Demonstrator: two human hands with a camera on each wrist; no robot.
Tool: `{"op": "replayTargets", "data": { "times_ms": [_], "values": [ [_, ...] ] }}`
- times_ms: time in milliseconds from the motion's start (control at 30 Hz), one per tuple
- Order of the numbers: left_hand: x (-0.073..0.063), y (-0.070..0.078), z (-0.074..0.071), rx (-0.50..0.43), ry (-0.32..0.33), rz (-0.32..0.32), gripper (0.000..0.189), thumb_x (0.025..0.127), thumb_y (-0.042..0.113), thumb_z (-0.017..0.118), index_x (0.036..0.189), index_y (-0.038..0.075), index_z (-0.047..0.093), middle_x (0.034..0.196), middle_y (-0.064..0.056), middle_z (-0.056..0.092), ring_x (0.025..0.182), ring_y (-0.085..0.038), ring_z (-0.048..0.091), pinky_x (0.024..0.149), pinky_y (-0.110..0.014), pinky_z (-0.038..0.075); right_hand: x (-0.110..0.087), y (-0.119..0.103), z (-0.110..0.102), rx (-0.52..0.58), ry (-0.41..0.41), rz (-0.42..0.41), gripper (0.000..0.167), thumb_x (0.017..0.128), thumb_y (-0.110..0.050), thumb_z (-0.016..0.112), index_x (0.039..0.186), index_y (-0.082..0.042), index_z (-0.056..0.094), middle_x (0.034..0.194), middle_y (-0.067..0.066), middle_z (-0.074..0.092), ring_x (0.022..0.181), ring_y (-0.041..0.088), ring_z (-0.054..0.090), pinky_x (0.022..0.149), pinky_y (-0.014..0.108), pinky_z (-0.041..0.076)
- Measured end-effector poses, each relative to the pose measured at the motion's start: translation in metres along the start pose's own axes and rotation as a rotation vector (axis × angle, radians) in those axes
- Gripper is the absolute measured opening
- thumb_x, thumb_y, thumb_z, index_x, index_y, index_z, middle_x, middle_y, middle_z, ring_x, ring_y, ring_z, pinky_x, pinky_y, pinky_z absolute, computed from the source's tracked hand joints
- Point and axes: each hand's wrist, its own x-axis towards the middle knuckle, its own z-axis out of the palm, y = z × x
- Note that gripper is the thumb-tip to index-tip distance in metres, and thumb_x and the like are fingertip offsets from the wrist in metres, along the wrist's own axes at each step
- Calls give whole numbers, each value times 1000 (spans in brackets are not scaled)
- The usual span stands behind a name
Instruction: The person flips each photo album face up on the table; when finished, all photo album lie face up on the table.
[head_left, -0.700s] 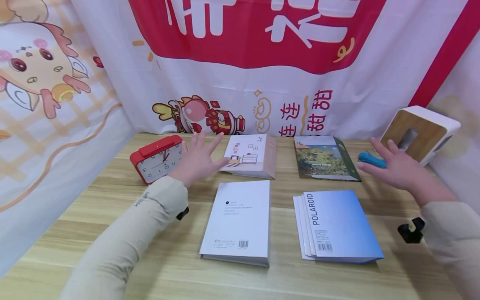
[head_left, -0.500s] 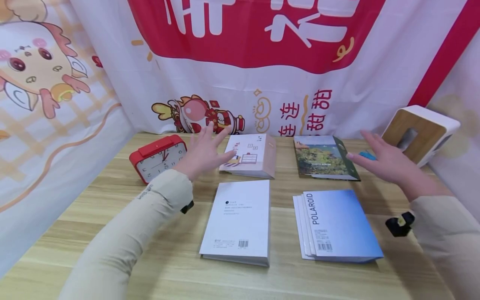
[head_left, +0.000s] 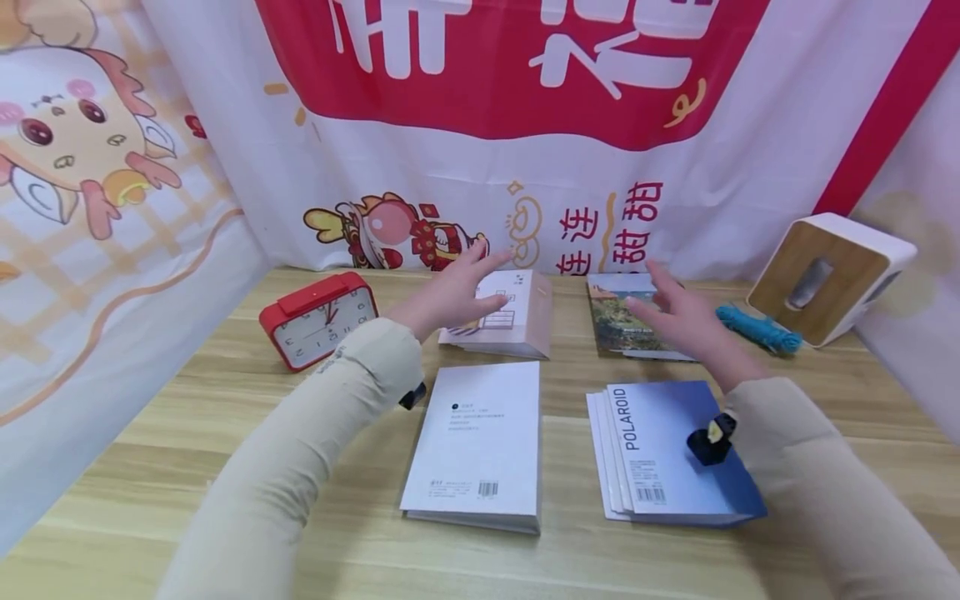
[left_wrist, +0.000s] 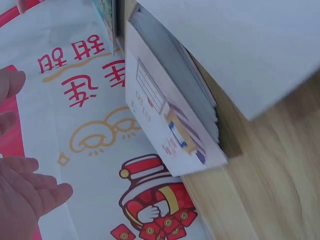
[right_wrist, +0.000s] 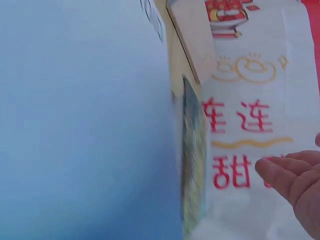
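My left hand (head_left: 459,290) hovers over the left part of a pale photo album with a drawn room on its cover (head_left: 517,321), its fingers spread and holding nothing. The same album (left_wrist: 160,110) shows its page edges in the left wrist view. My right hand (head_left: 678,315) is above a photo album with a garden picture (head_left: 611,312), overlapping its right side in the head view; it too is empty with fingers extended. Nearer me lie a white book (head_left: 480,442) with a barcode and a blue POLAROID album (head_left: 675,492), partly under the right wrist in this view.
A red alarm clock (head_left: 318,321) stands at the left. At the right are a blue bundle of cord (head_left: 761,330) and a white box with a wooden face (head_left: 776,279). A printed cloth (head_left: 450,108) hangs behind the wooden table (head_left: 360,533).
Both hands have moved inward: the left to the right from near the clock, the right to the left from over the blue cord, which is now uncovered. The albums and book have stayed put.
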Motion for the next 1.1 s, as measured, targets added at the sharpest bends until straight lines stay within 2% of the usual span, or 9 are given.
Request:
{"op": "replayTargets", "data": {
  "times_ms": [133,367,533,767,933,1100],
  "values": [
    [8,9,3,-17,-19,23,64,90,38,57,146,32,26,156,-7,4,142,-29,11,110,-52,22,7,-3,17,74,26,-1,82,88,-60,42,148,-29,-4,152,20,15,133,42,28,107,54,27],
    [26,18,9,-32,-27,81,59,90,33,58,143,26,35,153,-5,22,141,-24,17,113,-45,21,21,-10,41,275,85,62,78,90,-51,50,149,-25,6,151,17,22,135,34,30,107,47,32],
    [33,20,13,-104,-39,101,53,89,29,60,139,23,42,147,2,35,139,-21,24,113,-41,21,28,-16,57,421,83,92,75,91,-41,54,150,-19,13,149,16,28,136,30,29,107,44,33],
    [44,22,20,-279,-65,57,54,87,27,63,138,23,45,146,-2,38,127,-30,43,100,-39,41,35,-27,77,675,76,227,68,93,-25,55,149,-15,18,150,14,26,136,26,29,104,38,38],
    [49,23,31,-345,-91,24,55,84,22,65,137,21,46,145,-5,38,127,-31,43,100,-40,41,37,-31,92,884,103,331,60,93,-20,56,146,-13,28,147,11,34,132,26,38,105,35,38],
    [51,21,40,-308,-126,-20,54,84,23,65,136,24,47,143,-2,42,127,-29,42,101,-42,39,41,-29,104,1079,91,391,55,92,-13,55,143,-10,35,144,10,39,130,23,40,106,33,36]
  ]
}}
